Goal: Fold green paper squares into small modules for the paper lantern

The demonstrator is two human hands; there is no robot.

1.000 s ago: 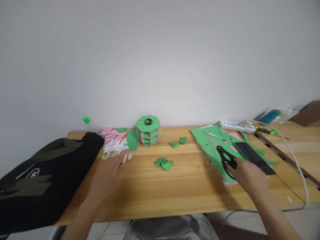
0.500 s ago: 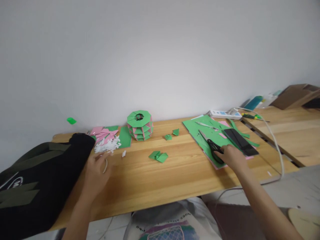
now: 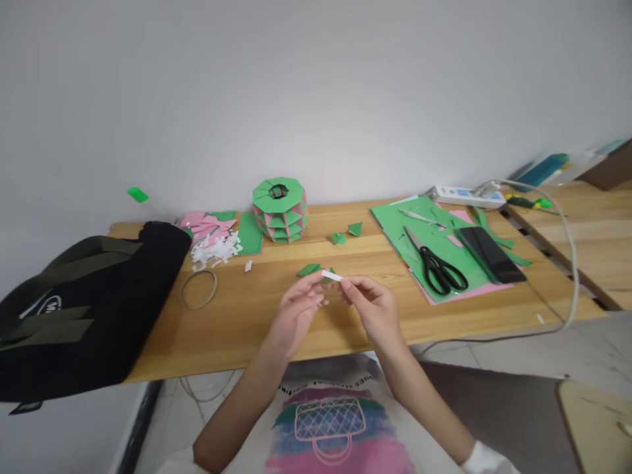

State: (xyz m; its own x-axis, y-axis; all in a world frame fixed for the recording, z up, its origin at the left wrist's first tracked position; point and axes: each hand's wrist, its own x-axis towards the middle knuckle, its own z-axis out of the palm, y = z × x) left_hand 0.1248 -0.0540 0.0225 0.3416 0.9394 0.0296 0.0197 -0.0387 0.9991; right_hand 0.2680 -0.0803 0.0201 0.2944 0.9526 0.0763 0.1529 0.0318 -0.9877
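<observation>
My left hand (image 3: 296, 313) and my right hand (image 3: 372, 306) meet above the front middle of the wooden table (image 3: 276, 322). Together they pinch a small white strip (image 3: 332, 275) between their fingertips. Just behind the strip lie folded green paper pieces (image 3: 309, 269). A green and pink paper ring tower (image 3: 280, 209) stands at the back. Black scissors (image 3: 437, 266) lie on a green sheet (image 3: 409, 237) to the right, apart from both hands.
A black bag (image 3: 83, 303) covers the table's left end. A thin tape ring (image 3: 198, 288) and white paper scraps (image 3: 216, 250) lie beside it. A dark phone (image 3: 491, 253), a power strip (image 3: 457, 195) and a cable (image 3: 567, 263) sit on the right.
Both hands left the table's sides and came together at the front middle. The right hand let go of the scissors. The tape ring now lies on the table, and the white strip is held.
</observation>
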